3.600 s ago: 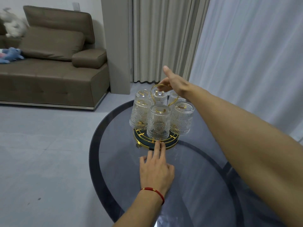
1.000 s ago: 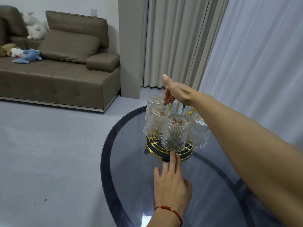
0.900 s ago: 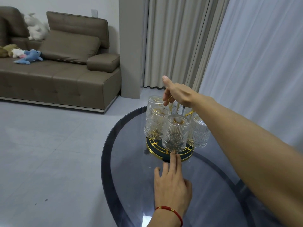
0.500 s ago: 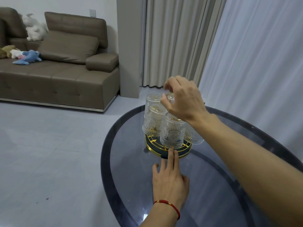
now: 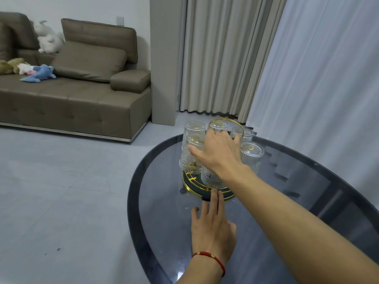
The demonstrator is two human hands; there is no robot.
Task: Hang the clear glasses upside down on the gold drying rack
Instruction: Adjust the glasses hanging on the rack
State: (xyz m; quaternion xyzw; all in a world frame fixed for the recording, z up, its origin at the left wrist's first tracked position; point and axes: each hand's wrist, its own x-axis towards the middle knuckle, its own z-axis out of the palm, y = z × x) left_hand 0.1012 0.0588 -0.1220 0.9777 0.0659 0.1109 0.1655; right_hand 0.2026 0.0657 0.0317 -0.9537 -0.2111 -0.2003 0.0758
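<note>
Six clear glasses [image 5: 252,157] hang inverted on the gold drying rack [image 5: 207,191], which stands on the round glass table [image 5: 287,212]. Left hand [image 5: 212,226] lies flat, released, at the rack's 6 o'clock edge, fingertips touching the base, probably to steady it. Right hand [image 5: 218,154] spreads over the front glass at 6 o'clock; its grasp cannot be told.

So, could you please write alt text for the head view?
A right hand reaches over six clear glasses hanging upside down on a gold drying rack, on a dark glass table; the left hand lies flat, fingers touching its base.
</note>
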